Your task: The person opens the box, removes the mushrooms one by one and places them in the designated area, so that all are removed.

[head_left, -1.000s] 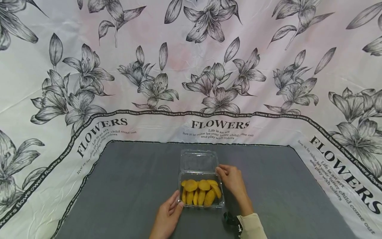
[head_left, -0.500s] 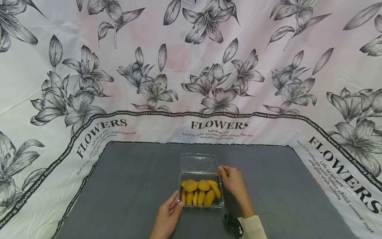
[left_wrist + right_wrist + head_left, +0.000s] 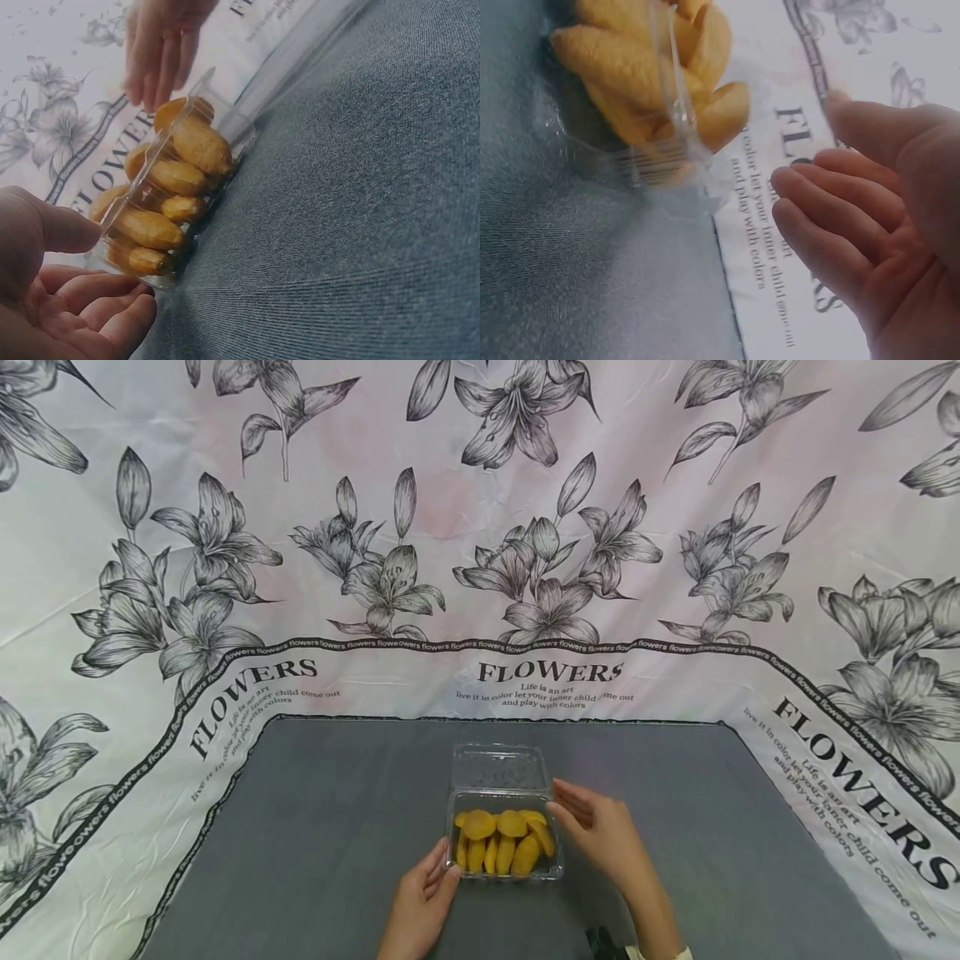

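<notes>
A clear plastic clamshell box (image 3: 504, 877) sits on the grey surface with its lid (image 3: 501, 768) tilted back. Inside lie several plump yellow oblong pieces of food (image 3: 506, 847), whose exact kind I cannot tell. At the box's near left corner my left hand (image 3: 422, 893) grips the side; in the left wrist view its thumb (image 3: 71, 227) lies at the rim and its fingers below. My right hand (image 3: 600, 827) is beside the box's right rear corner, fingers extended. The right wrist view shows that hand (image 3: 870, 217) apart from the box, holding nothing.
Grey cloth (image 3: 337, 810) covers the work surface. A white fabric with printed lilies and "FLOWERS" lettering (image 3: 551, 672) surrounds it at the back and sides. A dark device (image 3: 602, 943) is at my right wrist.
My right hand has let go of the box near its lid hinge, and its fingers have straightened. The lid has sunk slightly farther back. My left hand keeps its hold.
</notes>
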`<action>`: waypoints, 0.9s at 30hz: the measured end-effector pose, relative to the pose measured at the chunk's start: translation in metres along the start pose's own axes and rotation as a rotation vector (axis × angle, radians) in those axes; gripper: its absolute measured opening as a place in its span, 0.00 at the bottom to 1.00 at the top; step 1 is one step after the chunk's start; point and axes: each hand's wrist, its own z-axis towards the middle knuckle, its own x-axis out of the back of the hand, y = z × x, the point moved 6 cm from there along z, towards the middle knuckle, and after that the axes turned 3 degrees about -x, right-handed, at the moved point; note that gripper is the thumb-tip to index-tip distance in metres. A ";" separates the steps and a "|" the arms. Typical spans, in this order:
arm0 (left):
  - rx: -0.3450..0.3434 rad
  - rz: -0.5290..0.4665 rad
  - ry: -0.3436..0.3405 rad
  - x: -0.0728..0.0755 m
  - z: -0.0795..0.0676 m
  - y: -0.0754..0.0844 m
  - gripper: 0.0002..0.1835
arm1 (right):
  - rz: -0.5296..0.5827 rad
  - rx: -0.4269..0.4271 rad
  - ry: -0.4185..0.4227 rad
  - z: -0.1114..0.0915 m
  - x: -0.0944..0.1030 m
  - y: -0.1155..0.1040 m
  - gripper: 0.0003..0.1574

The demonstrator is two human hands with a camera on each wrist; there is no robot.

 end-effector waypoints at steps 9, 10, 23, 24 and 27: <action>-0.038 0.003 -0.002 0.002 -0.002 -0.002 0.34 | -0.189 0.086 -0.049 -0.024 -0.015 -0.015 0.37; -0.030 0.004 0.000 0.002 -0.002 -0.002 0.34 | -0.203 0.098 -0.053 -0.026 -0.017 -0.015 0.37; -0.055 -0.009 -0.003 -0.002 -0.002 -0.001 0.33 | -0.364 0.167 0.023 -0.035 -0.030 -0.016 0.35; -0.057 -0.007 0.000 -0.002 -0.002 0.000 0.33 | -0.367 0.160 0.023 -0.035 -0.030 -0.016 0.35; -0.050 -0.007 0.001 -0.001 -0.003 0.000 0.33 | -0.368 0.152 0.033 -0.035 -0.032 -0.016 0.33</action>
